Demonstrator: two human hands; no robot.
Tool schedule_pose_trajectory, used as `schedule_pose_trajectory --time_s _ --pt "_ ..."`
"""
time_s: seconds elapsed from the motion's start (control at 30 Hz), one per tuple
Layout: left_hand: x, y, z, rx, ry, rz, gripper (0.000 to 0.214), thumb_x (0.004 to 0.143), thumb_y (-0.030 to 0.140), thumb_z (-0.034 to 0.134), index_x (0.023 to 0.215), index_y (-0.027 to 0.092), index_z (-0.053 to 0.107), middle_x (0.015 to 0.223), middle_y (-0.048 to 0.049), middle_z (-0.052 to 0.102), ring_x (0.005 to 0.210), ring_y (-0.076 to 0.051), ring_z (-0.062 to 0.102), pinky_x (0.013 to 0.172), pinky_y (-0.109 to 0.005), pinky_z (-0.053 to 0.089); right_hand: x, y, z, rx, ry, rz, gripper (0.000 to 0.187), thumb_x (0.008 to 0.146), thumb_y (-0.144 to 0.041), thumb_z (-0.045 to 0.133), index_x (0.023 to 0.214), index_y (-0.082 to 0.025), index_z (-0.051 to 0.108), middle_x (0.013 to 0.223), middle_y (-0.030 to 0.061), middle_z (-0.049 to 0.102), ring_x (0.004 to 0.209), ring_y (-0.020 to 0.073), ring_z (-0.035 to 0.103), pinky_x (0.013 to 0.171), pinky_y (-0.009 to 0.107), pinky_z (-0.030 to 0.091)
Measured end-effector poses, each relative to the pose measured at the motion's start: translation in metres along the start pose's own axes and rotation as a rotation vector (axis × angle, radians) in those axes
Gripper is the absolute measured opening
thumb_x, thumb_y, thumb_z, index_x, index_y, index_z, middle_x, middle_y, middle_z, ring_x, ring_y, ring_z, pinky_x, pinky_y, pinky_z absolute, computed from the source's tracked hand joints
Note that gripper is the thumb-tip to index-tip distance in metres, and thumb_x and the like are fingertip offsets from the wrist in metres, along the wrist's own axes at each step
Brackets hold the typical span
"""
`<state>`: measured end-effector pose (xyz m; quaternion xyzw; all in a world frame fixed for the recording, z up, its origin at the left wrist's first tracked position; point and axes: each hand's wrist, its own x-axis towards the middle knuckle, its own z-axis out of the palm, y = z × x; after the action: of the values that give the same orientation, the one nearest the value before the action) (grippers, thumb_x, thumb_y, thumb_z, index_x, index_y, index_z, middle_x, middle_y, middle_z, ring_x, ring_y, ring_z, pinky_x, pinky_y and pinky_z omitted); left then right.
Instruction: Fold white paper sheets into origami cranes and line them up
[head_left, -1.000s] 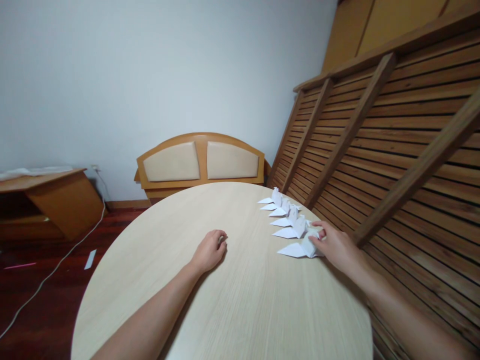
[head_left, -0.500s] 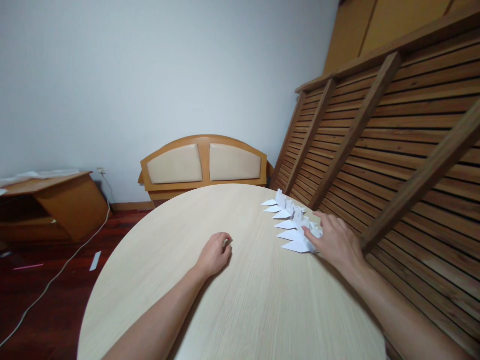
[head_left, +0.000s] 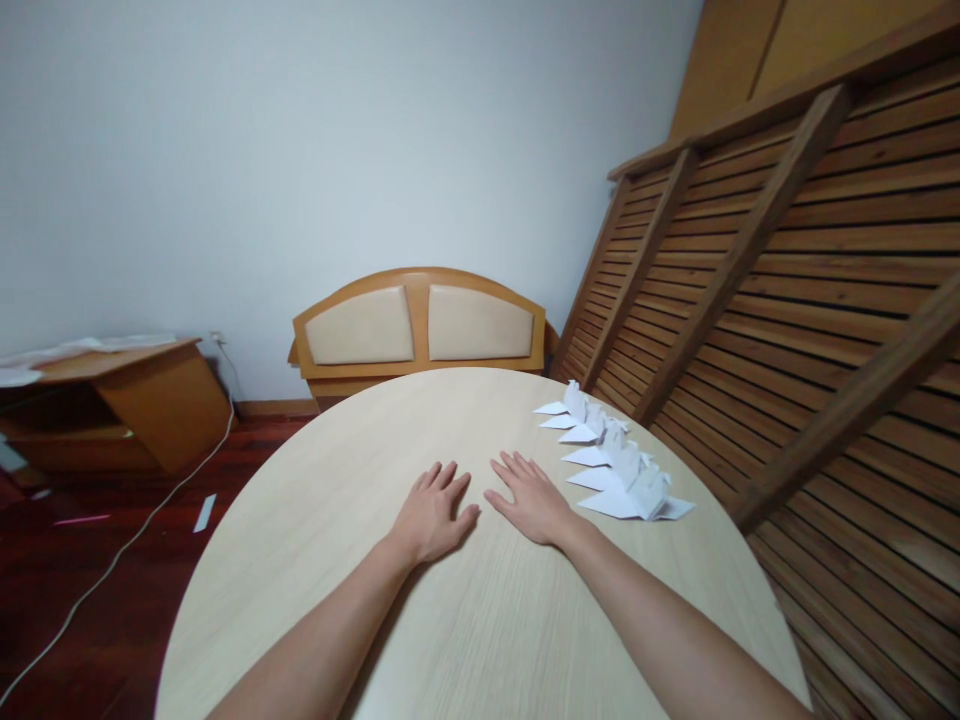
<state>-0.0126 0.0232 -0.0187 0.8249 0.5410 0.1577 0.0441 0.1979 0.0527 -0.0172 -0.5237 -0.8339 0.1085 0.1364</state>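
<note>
My left hand (head_left: 433,515) rests palm down on the round pale wood table (head_left: 360,440), its fingers spread and holding nothing. A short way to its right, my right hand (head_left: 531,502) lies flat as well, open, with the thumb apart from the fingers. To the right of that hand stands a row of several folded white paper shapes (head_left: 619,470), which look like origami birds. They are set close together along the table's right side, pointed ends towards the left. Neither hand touches them.
A slatted wooden frame (head_left: 750,300) leans along the right. Behind the table is a headboard (head_left: 420,320) with two cream panels against the wall. At the left stand a low wooden desk (head_left: 150,390) and a white cable (head_left: 142,525) on the dark red floor.
My right hand has left the paper shapes and moved left onto the table, flattening out. My left hand has opened from a loose curl. The view has shifted slightly.
</note>
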Motion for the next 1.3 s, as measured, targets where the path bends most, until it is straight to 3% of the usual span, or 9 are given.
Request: schedule_pose_trajectory --time_s 0.2,0.7,0.83,0.93,1.0,1.07,1.2,1.3 --pt "0.001 0.002 -0.002 -0.009 -0.089 -0.023 0.064 0.093 0.051 0.045 0.148 0.017 0.043 0.159 -0.0147 0.031 0.148 -0.037 0.023 0.118 -0.054 0.023 -0.007 0.011 0.003 0.033 -0.071 -0.047 0.074 0.095 -0.064 0.036 0.153 -0.019 0.034 0.163 0.0094 0.021 0.151 0.0292 0.013 0.121 0.046 0.009" --pt "0.002 0.003 -0.003 -0.031 -0.099 -0.03 0.062 0.094 0.049 0.045 0.147 0.018 0.044 0.159 -0.0143 0.031 0.148 -0.035 0.023 0.119 -0.053 0.021 -0.011 0.01 0.001 0.065 -0.082 -0.044 0.071 0.095 -0.062 0.038 0.152 -0.019 0.036 0.162 0.01 0.023 0.151 0.0303 0.013 0.121 0.049 0.011" --pt "0.003 0.001 -0.002 -0.03 -0.096 -0.027 0.061 0.094 0.048 0.045 0.147 0.018 0.044 0.159 -0.014 0.031 0.148 -0.034 0.024 0.118 -0.052 0.022 -0.015 0.006 -0.008 0.032 -0.042 -0.068 0.064 0.096 -0.055 0.045 0.147 -0.017 0.045 0.158 0.0125 0.035 0.147 0.031 0.026 0.118 0.047 0.021" --pt "0.003 0.0 -0.001 -0.022 -0.086 -0.023 0.06 0.094 0.048 0.045 0.146 0.018 0.045 0.158 -0.0136 0.033 0.148 -0.034 0.025 0.118 -0.053 0.023 -0.019 0.003 -0.028 -0.027 0.037 -0.083 0.042 0.094 -0.039 0.052 0.127 -0.016 0.064 0.133 0.0129 0.063 0.125 0.0273 0.056 0.107 0.039 0.037" --pt "0.003 -0.001 0.0 -0.022 -0.08 -0.024 0.059 0.094 0.048 0.045 0.145 0.019 0.046 0.158 -0.013 0.034 0.147 -0.034 0.026 0.118 -0.053 0.023 -0.023 0.003 -0.048 -0.073 0.111 -0.001 0.032 0.094 -0.034 0.052 0.117 -0.019 0.067 0.108 0.009 0.074 0.103 0.0246 0.067 0.091 0.035 0.045" --pt "0.004 -0.003 0.001 -0.027 -0.075 -0.024 0.059 0.094 0.048 0.045 0.145 0.019 0.047 0.157 -0.0125 0.035 0.147 -0.034 0.027 0.118 -0.052 0.024 -0.029 0.006 -0.072 -0.144 0.205 0.112 0.025 0.094 -0.031 0.051 0.109 -0.021 0.068 0.099 0.0065 0.075 0.092 0.0233 0.07 0.078 0.032 0.047" --pt "0.004 -0.005 0.003 -0.035 -0.069 -0.022 0.058 0.094 0.049 0.044 0.144 0.02 0.048 0.157 -0.0115 0.036 0.147 -0.033 0.027 0.118 -0.053 0.024 -0.049 0.022 -0.116 -0.374 0.354 0.41 0.02 0.093 -0.033 0.054 0.103 -0.02 0.064 0.102 0.0099 0.072 0.093 0.0278 0.069 0.071 0.033 0.047" --pt "0.003 -0.006 0.004 -0.03 -0.067 -0.019 0.058 0.094 0.049 0.044 0.144 0.02 0.048 0.157 -0.0116 0.036 0.147 -0.033 0.028 0.118 -0.052 0.024 -0.069 0.041 -0.134 -0.466 0.338 0.644 0.037 0.09 -0.04 0.058 0.117 -0.015 0.058 0.108 0.0184 0.069 0.095 0.0345 0.069 0.068 0.037 0.048"
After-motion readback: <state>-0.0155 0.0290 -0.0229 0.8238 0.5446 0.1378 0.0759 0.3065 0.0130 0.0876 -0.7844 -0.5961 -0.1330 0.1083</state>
